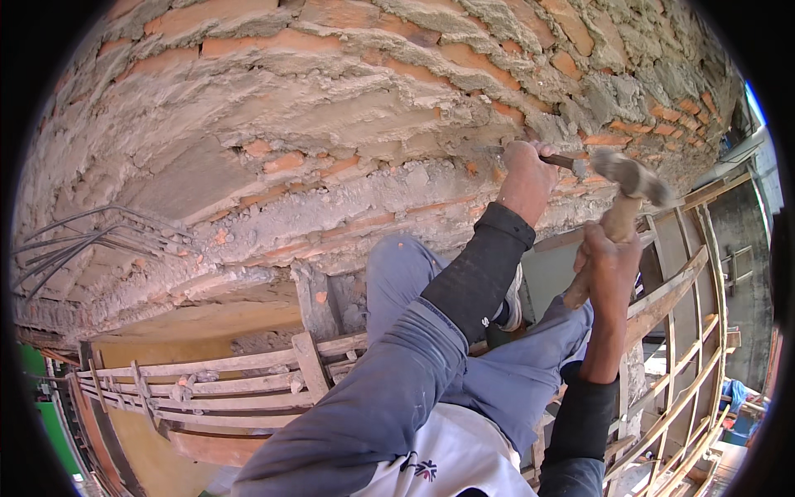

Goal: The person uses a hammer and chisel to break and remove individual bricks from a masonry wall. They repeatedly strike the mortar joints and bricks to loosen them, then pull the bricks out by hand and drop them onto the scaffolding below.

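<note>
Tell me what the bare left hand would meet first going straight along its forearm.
The left hand, closed around a dark metal chisel, would probably meet the rough wall of orange brick and grey mortar first; any gap is hard to judge.

Rough wooden slats at lower left; grey rubble chunks lying on them.

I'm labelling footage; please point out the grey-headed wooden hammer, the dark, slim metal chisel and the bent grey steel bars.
Grey-headed wooden hammer [621, 217], head view: upper handle.
Dark, slim metal chisel [563, 161], head view: exposed shaft.
Bent grey steel bars [80, 245], head view: middle of the bundle.
</note>
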Tool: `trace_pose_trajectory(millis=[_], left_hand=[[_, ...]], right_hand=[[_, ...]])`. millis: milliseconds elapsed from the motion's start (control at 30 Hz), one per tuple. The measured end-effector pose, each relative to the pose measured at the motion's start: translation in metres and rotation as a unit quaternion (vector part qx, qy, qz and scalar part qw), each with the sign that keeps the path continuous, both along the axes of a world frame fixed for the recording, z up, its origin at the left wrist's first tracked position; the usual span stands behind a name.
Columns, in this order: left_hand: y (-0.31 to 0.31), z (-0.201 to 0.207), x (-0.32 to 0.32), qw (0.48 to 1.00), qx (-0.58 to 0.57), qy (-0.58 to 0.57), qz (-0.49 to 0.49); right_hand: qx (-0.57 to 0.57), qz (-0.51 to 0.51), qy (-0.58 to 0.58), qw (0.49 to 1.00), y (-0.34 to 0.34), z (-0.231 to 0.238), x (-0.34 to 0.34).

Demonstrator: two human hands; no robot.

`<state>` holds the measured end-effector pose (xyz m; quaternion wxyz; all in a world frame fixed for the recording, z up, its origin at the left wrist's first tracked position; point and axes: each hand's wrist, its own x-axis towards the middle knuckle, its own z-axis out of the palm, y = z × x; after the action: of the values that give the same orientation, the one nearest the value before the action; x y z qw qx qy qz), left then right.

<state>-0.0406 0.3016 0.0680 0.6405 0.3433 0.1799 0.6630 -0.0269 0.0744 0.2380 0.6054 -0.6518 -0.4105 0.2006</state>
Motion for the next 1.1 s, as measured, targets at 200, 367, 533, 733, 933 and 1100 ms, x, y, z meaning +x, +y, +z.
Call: trace_pose_trajectory(millis=[200,367,533,733,933,1100], left_hand=[[-0.035,0.075,0.005,0.729,-0.525,-0.427,-0.104],[0.013,0.006,0.007,0.975,-0.198,-0.077,-0.065],[-0.015,0.014,0.013,0.881,-0.384,-0.264,-0.088],[-0.085,0.036,-0.027,0.786,-0.524,-0.316,-0.087],[-0.101,0.06,-0.031,0.83,-0.475,-0.276,-0.101],[-0.049,0.06,-0.038,0.817,-0.469,-0.322,-0.094]], right_hand=[[0.049,-0.048,0.023,0.997,-0.027,0.047,0.042],[0.351,-0.108,0.124,0.922,-0.003,0.067,0.026],[-0.167,0.067,-0.039,0.983,-0.008,-0.018,0.022],[-0.156,0.032,0.032,0.987,-0.047,-0.018,0.02],[-0.077,0.007,0.114,0.99,-0.061,-0.019,0.026],[0.015,-0.02,0.076,0.997,-0.064,0.034,0.021]])
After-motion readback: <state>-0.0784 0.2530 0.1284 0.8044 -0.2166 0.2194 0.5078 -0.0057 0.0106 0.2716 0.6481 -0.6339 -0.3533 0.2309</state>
